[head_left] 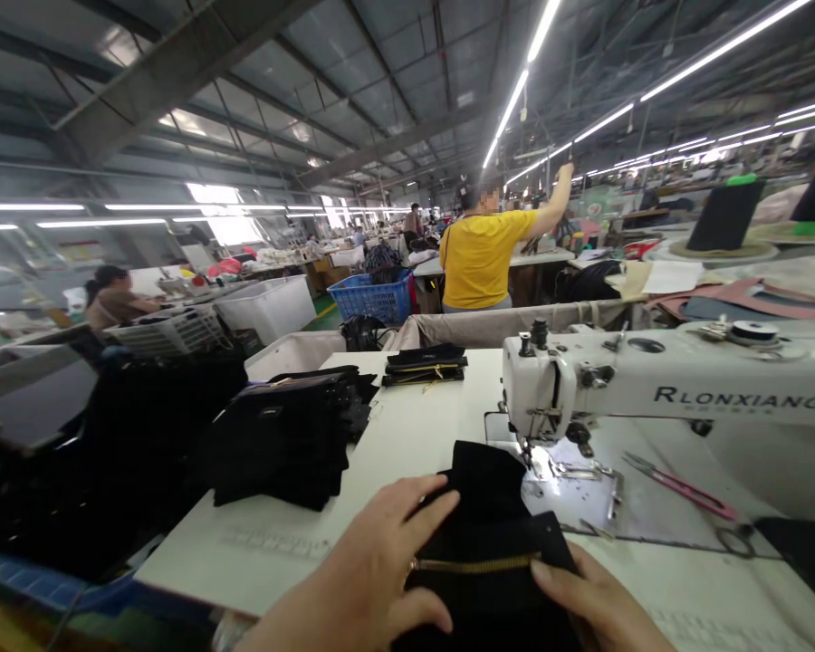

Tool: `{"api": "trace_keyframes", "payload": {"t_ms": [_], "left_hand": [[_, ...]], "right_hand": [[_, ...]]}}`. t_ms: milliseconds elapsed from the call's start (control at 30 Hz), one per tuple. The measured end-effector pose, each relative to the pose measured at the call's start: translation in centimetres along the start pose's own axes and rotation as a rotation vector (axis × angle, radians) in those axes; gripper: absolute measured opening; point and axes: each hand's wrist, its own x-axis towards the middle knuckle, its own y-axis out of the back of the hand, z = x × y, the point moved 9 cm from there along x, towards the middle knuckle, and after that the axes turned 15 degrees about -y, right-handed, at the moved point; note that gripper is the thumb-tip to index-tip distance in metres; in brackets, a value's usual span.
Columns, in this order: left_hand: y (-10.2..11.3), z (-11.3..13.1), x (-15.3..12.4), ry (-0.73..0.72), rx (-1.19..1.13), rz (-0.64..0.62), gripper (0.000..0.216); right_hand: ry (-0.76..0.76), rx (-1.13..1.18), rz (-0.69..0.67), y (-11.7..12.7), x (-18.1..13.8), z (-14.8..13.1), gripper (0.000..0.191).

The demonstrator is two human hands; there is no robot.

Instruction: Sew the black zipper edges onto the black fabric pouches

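Note:
A black fabric piece with a gold-toothed zipper (pixel 479 565) lies at the table's front, beside the sewing machine's needle area. My right hand (pixel 601 593) grips its right edge, thumb on top near the zipper's end and the other fingers mostly hidden beneath. Across the left side rests my left hand (pixel 380 557), fingers and thumb spread apart around the zipper's left end. Another black fabric part (pixel 485 475) extends behind it toward the presser foot. The white sewing machine (pixel 652 371) stands to the right, its lamp lighting the metal plate.
A stack of black fabric pieces (pixel 278 439) lies left, and a smaller zippered pile (pixel 425 365) sits farther back. Red-handled scissors (pixel 683 489) rest beneath the machine arm. Beyond the table are a blue basket (pixel 373 297) and a person in a yellow shirt (pixel 482 258).

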Motion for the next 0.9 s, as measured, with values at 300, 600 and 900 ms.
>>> {"api": "trace_keyframes", "payload": {"t_ms": [300,600,900], "left_hand": [[0.2,-0.8,-0.9,0.025,0.147,-0.074,0.067],[3.4,1.6,-0.3,-0.095,0.156,0.005,0.036],[-4.5,-2.8,-0.2,0.32,-0.7,-0.502,0.02]], "right_hand": [[0.125,-0.167,0.137,0.2,-2.2,-2.3,0.032],[0.498,-1.015,0.378,-2.8,-6.3,-7.5,0.02],[0.165,-0.853,0.326,2.0,-1.9,-5.2,0.024]]}}
